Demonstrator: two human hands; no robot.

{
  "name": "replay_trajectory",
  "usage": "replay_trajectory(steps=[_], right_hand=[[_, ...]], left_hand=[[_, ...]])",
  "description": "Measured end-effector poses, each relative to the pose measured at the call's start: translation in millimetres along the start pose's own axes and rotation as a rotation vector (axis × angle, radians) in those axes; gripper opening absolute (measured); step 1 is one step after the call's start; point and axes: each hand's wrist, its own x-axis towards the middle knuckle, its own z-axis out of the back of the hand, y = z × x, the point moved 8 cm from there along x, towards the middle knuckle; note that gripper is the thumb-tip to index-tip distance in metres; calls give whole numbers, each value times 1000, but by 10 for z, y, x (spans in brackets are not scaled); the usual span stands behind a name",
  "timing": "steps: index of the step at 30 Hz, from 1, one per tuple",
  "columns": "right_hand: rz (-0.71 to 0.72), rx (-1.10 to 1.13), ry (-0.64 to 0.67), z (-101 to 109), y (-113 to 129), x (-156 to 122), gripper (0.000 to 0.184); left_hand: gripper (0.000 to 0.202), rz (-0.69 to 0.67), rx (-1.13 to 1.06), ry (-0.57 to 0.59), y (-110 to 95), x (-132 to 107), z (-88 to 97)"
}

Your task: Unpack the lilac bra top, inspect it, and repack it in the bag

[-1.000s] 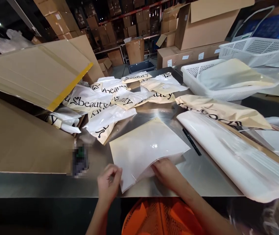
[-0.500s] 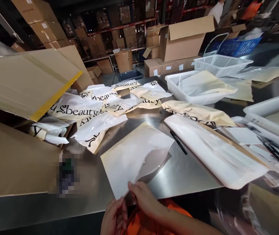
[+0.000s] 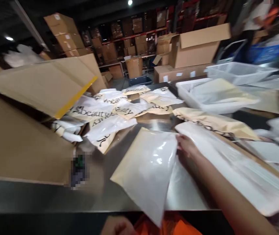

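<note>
A pale cream and white sheet-like packet in clear plastic [image 3: 146, 163] lies at an angle on the steel table, its lower corner hanging past the front edge. My right hand [image 3: 187, 147] reaches forward and pinches the packet's upper right corner; it is blurred. Down at the bottom edge, my left hand [image 3: 118, 226] is partly cut off, fingers curled, apart from the packet; what it holds, if anything, is hidden. Right of my right hand lies a long stack of white plastic bags [image 3: 224, 160].
Several printed mailing bags [image 3: 105, 111] lie piled at the back. A large open carton [image 3: 24, 140] takes up the left side. White baskets [image 3: 203, 101] stand at the back right, near a cream printed bag [image 3: 212, 122]. A person [image 3: 255, 19] stands far off.
My right hand has moved from the packet's near edge to its far right corner. The packet has turned and come nearer. My left hand has drawn down from it. The black pen is out of sight.
</note>
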Motion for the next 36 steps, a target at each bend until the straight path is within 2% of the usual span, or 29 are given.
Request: replay_trajectory(steps=[1,2,3,4,5,6,8,10,11,13,16,19,22,24,29,36], right_hand=[[38,-53,-64,51,150,80,48],[92,-103,-138,82,308,140,54],[162,-151,-202,66,464,167,64],[275,-212,-218,-34,625,151,70],[444,-298,-174,-234,786,72,70],[637,-394,-93,-503,906,-81,67],[1040,-586,150,-1145,954,-578,53],[1268,-714,333,-1661,789,-1054,46],[1318,-753,394,-1855,697,-1226,44],[1337,-795,478,-2132,561,-1432,43],[1287,-769,559,-2357,494,-1511,41],[1258,-695,626,-2523,464,-1506,37],[1242,-621,660,-2693,360,-1478,36],[1220,-575,677,-2780,251,-1444,35],[1127,-496,712,-2816,34,-1345,32],[1090,-443,708,-2747,10,-1279,31]], left_hand=[[47,-15,58,-118,-79,4,265],[45,-52,231,-327,-199,-16,619],[42,-16,425,-571,-293,-73,995],[42,50,557,-768,-359,-134,1321],[48,96,641,-892,-408,-163,1572],[57,141,683,-945,-417,-146,1759],[66,187,681,-972,-365,-37,1984],[69,213,646,-947,-256,123,2058],[70,223,624,-935,-193,198,2069],[73,233,569,-926,-65,310,2098],[62,216,449,-928,118,381,2242],[42,232,297,-881,320,419,2440],[38,252,192,-834,460,464,2555],[38,257,156,-844,502,482,2574],[37,291,144,-960,477,460,2547],[43,384,169,-1052,366,383,2531]])
